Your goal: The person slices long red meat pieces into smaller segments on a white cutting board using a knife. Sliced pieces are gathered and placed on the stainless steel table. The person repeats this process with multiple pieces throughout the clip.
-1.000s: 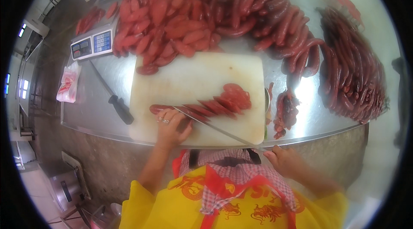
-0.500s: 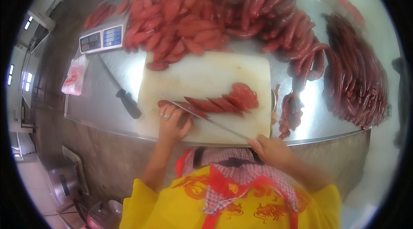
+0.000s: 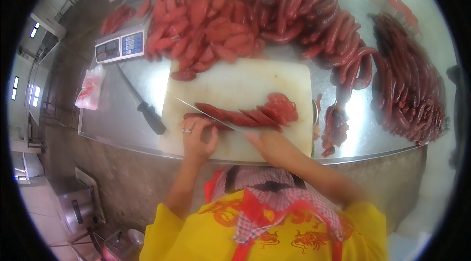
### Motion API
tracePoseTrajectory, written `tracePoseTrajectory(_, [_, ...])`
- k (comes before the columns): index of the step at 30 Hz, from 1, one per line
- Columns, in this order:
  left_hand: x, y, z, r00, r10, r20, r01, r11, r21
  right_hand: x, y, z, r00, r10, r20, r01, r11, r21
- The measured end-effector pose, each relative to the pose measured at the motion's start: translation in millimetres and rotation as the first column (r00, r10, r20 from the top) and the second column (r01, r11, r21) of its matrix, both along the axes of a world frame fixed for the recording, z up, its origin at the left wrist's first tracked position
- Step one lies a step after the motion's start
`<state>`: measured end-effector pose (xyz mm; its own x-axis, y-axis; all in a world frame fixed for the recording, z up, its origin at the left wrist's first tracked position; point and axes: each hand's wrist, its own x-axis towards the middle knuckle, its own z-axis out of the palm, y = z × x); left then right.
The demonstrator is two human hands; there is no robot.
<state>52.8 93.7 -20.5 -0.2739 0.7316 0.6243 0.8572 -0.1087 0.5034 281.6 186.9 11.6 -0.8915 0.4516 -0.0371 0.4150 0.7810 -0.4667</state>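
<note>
My left hand (image 3: 198,141) has its fingers curled on a dark red sausage (image 3: 221,125) on the white cutting board (image 3: 240,77). My right hand (image 3: 269,147), low on the board, is closed on the handle of a long knife (image 3: 205,113), whose blade slants up-left across the sausage just above my left fingers. Overlapping slices (image 3: 274,109) run rightward from the blade. A second, black-handled knife (image 3: 147,113) lies on the steel table left of the board.
Piles of sliced sausage (image 3: 201,20), thick coiled sausages (image 3: 304,11) and thin sausages (image 3: 402,89) cover the back and right of the steel table (image 3: 343,153). A scale (image 3: 119,45) and white plastic bags (image 3: 90,87) are at left. Floor and equipment show beyond.
My right hand has moved up and left from the board's front edge onto it, pushing the blade further up-left. My left fingers stay on the sausage. The view has shifted slightly.
</note>
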Motion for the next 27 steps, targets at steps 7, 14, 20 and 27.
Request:
tracePoseTrajectory(7, [-5,1,1,0.999,0.022,-0.025,-0.022,1.000,-0.016,102,-38,83,0.856,-0.338,0.392,0.456,0.851,-0.262])
tracePoseTrajectory(14, [-6,-4,0,1.000,-0.013,0.011,0.014,0.999,-0.049,20,-14,6,0.983,-0.102,0.152,0.118,0.988,-0.104])
tracePoseTrajectory(20, [-6,-5,-4,0.977,0.146,0.155,-0.143,0.989,-0.031,-17,-7,4,0.996,-0.085,-0.031,0.081,0.990,-0.119])
tracePoseTrajectory(27, [-10,-8,-11,0.968,0.202,0.148,-0.193,0.978,-0.073,78,-40,77,0.826,-0.321,0.464,0.492,0.812,-0.315])
